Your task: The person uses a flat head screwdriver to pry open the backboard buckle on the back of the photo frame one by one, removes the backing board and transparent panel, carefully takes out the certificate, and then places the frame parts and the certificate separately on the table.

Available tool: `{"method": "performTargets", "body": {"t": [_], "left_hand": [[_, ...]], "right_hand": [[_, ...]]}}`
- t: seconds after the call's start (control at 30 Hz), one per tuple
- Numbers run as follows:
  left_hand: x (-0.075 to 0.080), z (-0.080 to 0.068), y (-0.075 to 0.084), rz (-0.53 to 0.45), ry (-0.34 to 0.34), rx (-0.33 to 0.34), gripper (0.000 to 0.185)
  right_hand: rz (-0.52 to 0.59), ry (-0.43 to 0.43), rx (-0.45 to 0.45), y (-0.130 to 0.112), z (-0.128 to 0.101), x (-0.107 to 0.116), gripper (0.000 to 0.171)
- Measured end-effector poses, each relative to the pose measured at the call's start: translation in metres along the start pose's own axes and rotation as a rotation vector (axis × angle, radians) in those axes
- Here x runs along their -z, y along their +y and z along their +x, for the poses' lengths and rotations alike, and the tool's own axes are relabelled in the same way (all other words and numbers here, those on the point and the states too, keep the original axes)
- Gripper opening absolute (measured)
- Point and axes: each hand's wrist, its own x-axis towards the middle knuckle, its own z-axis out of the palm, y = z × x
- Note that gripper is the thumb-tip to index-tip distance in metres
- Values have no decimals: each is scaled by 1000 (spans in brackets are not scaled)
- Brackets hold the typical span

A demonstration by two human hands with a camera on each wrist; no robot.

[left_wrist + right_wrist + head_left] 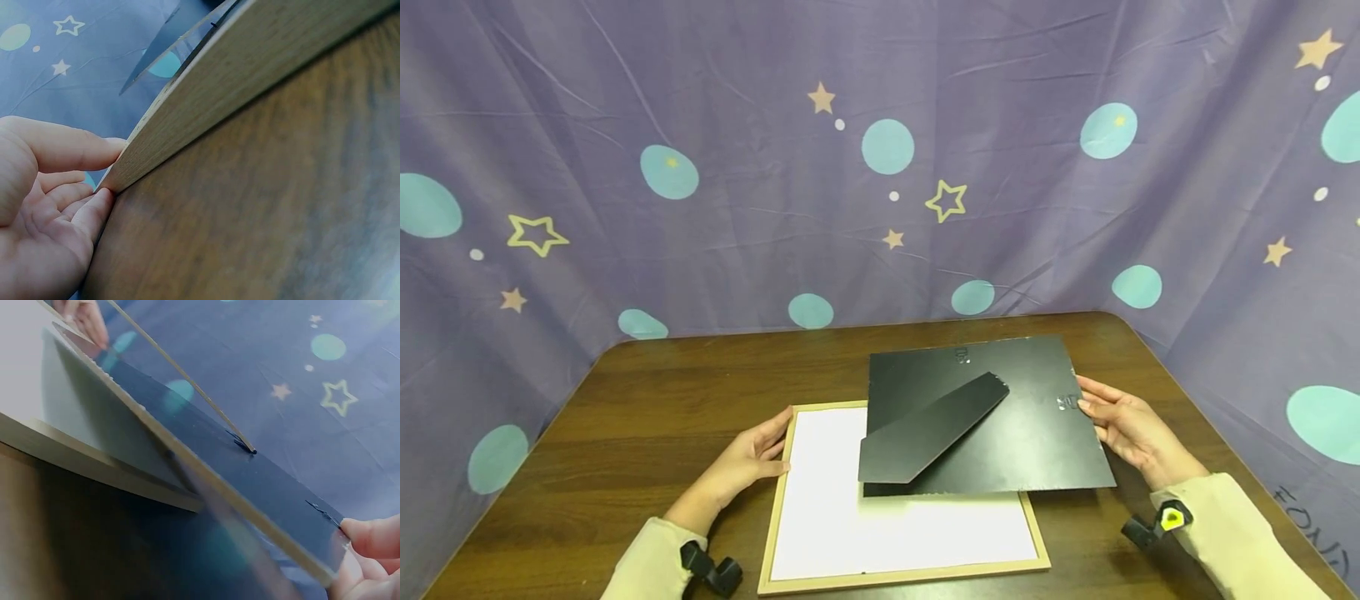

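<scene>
A light wooden picture frame (905, 577) lies on the table with a white sheet (827, 533) inside it. My left hand (745, 458) holds the frame at its far left corner, thumb and fingers on the wood. My right hand (1138, 433) pinches the right edge of a black backing board (1037, 433), thumb on top beside a small metal hanger (1067, 402). The board is raised at an angle over the right part of the frame and hides that far corner. Its easel leg (932, 433) stands out from the upper face.
The brown wooden table (662, 392) extends on both sides of the frame. A purple curtain (737, 233) with stars and dots hangs behind it and along the sides. A wrist mount (1157, 523) sits on each sleeve.
</scene>
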Motion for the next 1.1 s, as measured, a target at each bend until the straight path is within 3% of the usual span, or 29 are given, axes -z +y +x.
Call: {"method": "performTargets", "body": {"t": [0.3,0.5,0.63,0.9,1.1], "left_hand": [[-1,1,0,14,2,5,83],[0,-1,0,23,0,9,83],[2,-2,-1,24,3,10,83],[3,-6,-1,3,7,-11,84],[3,-8,-4,-3,-4,-28,83]], "right_hand": [[13,29,32,-45,8,23,48],[-4,64,-1,-67,16,39,48],[-71,112,-31,-79,22,48,48],[-285,280,-103,-92,35,64,43],[-265,289,-111,-90,42,77,45]]}}
